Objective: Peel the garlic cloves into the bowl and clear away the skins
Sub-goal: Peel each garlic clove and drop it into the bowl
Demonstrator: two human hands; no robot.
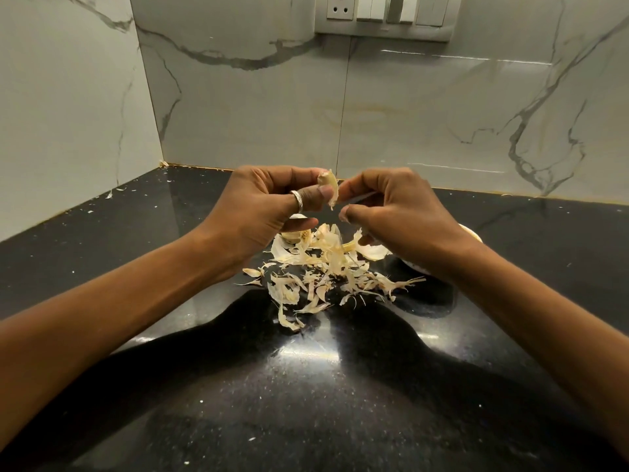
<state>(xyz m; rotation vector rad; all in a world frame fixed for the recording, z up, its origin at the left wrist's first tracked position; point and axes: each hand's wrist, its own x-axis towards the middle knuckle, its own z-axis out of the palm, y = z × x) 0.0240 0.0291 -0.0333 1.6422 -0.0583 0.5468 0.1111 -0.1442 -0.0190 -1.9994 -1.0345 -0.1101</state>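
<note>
Above the surface [306, 403], our left hand [265, 206] pinches a garlic clove [328, 185], our right hand [401, 212] its loose skin [359, 198]; a hard tug could drop it among the skins [323, 264], missing the bowl [474, 234].

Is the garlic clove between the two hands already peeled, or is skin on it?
Partly peeled, it seems: the pale garlic clove, pinched by the left hand, has a papery flap of skin hanging from its lower end.

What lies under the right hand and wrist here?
Part of a white bowl shows beneath the right hand, beside the skins. The wrist covers its inside, so any peeled cloves cannot be seen.
</note>
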